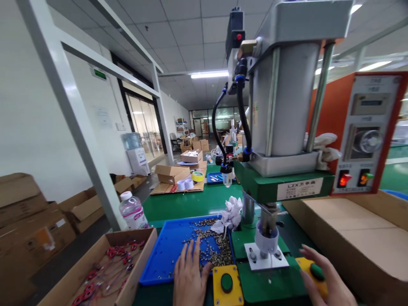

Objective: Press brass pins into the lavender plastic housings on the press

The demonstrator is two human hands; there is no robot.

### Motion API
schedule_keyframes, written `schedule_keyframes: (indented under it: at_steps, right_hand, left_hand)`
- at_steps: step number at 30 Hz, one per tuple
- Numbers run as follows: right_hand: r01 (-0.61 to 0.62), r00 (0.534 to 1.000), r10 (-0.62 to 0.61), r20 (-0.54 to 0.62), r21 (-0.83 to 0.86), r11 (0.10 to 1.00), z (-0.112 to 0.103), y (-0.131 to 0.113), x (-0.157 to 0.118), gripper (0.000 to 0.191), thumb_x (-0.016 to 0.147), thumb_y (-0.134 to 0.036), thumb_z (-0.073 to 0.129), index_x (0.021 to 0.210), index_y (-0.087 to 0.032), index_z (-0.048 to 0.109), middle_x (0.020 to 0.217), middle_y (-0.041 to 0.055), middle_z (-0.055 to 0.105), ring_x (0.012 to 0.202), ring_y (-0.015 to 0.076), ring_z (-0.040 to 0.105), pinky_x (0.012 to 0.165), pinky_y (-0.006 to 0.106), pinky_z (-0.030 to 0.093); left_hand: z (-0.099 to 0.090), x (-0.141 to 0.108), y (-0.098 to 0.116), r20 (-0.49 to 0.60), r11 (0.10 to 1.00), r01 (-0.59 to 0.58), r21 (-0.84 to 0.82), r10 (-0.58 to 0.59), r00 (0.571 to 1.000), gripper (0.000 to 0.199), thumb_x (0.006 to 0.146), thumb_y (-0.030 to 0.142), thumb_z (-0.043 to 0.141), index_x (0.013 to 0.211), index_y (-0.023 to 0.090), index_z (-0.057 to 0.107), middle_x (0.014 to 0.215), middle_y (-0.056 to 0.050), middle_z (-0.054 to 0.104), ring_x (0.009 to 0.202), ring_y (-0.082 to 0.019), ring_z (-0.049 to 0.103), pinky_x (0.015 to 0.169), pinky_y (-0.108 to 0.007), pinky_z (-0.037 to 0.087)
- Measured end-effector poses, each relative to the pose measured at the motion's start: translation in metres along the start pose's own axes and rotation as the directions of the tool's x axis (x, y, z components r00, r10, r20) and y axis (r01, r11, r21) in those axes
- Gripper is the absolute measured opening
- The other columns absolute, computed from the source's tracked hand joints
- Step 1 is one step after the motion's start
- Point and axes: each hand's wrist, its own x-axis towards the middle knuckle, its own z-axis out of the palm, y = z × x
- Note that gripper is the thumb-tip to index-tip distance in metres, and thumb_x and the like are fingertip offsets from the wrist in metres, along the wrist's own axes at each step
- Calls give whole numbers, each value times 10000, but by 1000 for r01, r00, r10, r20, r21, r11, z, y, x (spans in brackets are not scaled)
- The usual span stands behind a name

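Note:
My left hand (190, 272) lies over the front of the blue tray (159, 255), palm down with its fingers spread, beside many small metal parts (219, 250). Its thumb is near the yellow box with a green button (227, 284). On the right, my right hand (328, 278) is at the other yellow button box (307, 265), fingers apart, partly covering it. Between the hands stands the green press (270, 280), with a white round piece (267, 240) under its ram, above a white plate (255, 261). Neither hand holds anything visible.
A cardboard box of red parts with wires (108, 259) sits at the left, near a plastic bottle (133, 212). Crumpled paper (231, 214) lies at the tray's back corner. A large open carton (350, 229) and an orange control box (365, 131) are on the right.

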Motion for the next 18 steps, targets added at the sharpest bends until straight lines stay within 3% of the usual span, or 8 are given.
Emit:
schedule_keyframes:
  at_steps: [2,5,9,12,15,18]
  right_hand:
    - [-131,991,126,40,196,972,3,-32,17,545,894,-398,519,1395,-277,340,1256,81,614,1094,236,632,870,347,550]
    - [-254,967,212,142,484,837,10,-71,45,681,879,-420,549,1458,-303,211,1373,98,508,1204,248,549,969,414,490]
    - [-336,942,217,257,725,601,20,-102,75,767,841,-409,612,1462,-291,177,1261,107,574,1071,221,618,922,387,507]
    - [-277,940,322,112,803,528,25,-113,82,753,834,-389,632,1447,-285,208,1224,101,580,1033,202,628,915,366,510]
    - [-174,913,396,-97,786,593,29,-120,68,752,807,-350,673,1431,-268,262,1277,119,543,1154,235,572,968,398,485]
    - [-119,897,392,-206,740,662,29,-130,38,714,808,-291,678,1416,-245,305,1268,125,562,1192,247,557,973,394,491]
  left_hand:
    - [5,-1,-2,8,999,-11,32,11,1000,583,929,514,362,1455,266,327,1476,-51,442,1378,-269,364,1048,-503,410]
    - [8,1,-6,32,997,-37,69,35,999,593,923,531,347,1459,276,317,1478,-41,440,1385,-274,353,1037,-502,416]
    - [14,5,-12,31,993,-63,102,60,998,602,917,533,353,1459,274,315,1483,-37,432,1393,-267,340,1046,-481,408]
    - [17,6,-14,21,991,-65,116,63,998,597,917,522,357,1456,267,323,1477,-41,442,1391,-266,343,1048,-466,405]
    - [17,7,-12,12,990,-57,125,56,998,595,915,516,365,1451,261,336,1467,-46,456,1386,-270,346,1044,-464,403]
    - [11,7,-7,13,990,-65,122,64,998,585,924,510,341,1449,251,344,1466,-48,458,1378,-265,356,1032,-458,409]
